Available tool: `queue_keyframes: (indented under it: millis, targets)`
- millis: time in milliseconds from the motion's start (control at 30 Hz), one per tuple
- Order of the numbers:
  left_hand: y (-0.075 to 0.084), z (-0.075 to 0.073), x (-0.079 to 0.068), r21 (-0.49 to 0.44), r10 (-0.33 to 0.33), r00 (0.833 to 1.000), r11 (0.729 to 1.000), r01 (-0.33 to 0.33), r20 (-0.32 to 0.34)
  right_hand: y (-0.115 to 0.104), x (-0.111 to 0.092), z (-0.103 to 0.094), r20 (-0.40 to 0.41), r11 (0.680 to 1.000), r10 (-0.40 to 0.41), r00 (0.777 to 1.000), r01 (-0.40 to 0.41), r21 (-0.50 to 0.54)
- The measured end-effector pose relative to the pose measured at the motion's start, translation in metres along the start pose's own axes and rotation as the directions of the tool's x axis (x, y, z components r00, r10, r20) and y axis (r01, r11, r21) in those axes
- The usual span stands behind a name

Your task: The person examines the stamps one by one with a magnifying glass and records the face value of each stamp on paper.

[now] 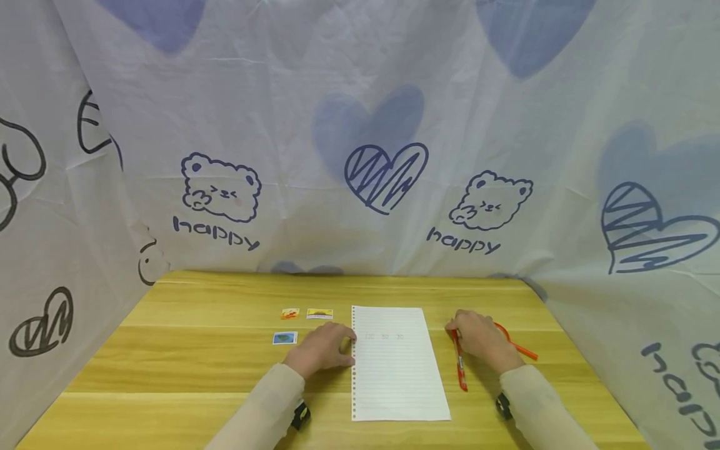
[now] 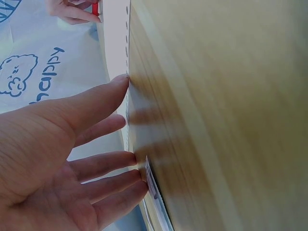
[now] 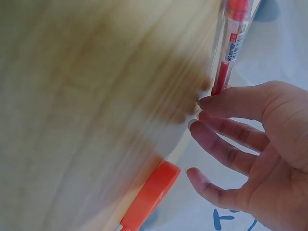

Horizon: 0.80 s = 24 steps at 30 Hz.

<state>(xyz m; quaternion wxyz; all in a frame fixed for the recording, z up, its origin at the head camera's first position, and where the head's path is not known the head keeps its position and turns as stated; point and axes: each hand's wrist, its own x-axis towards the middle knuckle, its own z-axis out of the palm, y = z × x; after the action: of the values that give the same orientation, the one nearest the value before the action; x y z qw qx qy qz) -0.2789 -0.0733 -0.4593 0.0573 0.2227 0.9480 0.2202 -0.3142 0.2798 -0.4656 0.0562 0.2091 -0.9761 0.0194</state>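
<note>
Red pen (image 1: 460,369) touched the right hand (image 1: 480,336) on its near side, pinched or not I couldn't tell; the left hand (image 1: 322,349), fingers loosely spread, met the paper (image 1: 398,375) to its right, where light pressure seemed steadiest

I log remotely: matt paper (image 1: 398,381); glossy plastic pen (image 1: 461,373) at its 3 o'clock; smooth wood table (image 1: 169,356); creased cloth (image 1: 304,150) at 12.

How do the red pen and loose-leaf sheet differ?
The red pen is slim; the loose-leaf sheet is far broader. The pen has a clear barrel with red parts; the sheet is white and ruled. The right hand pinches the pen; the left hand is at the sheet's punched edge. Both have a hand at them.
</note>
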Motion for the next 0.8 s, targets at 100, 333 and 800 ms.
queue_keyframes:
  millis: [100, 333, 800]
  targets:
    - [0.000, 0.000, 0.000, -0.001, 0.003, 1.000, 1.000, -0.003, 0.000, -0.001, 0.000, 0.000, 0.019, 1.000, 0.016, 1.000, -0.016, 0.008]
    - [0.000, 0.000, 0.000, 0.000, -0.001, 1.000, 1.000, 0.001, -0.004, 0.000, 0.000, -0.001, 0.040, 1.000, 0.014, 0.999, -0.015, 0.019]
    - [-0.005, -0.004, 0.002, 0.005, 0.018, 1.000, 1.000, -0.018, -0.013, 0.011, -0.005, -0.008, 0.009, 0.993, 0.012, 1.000, -0.013, 0.119]
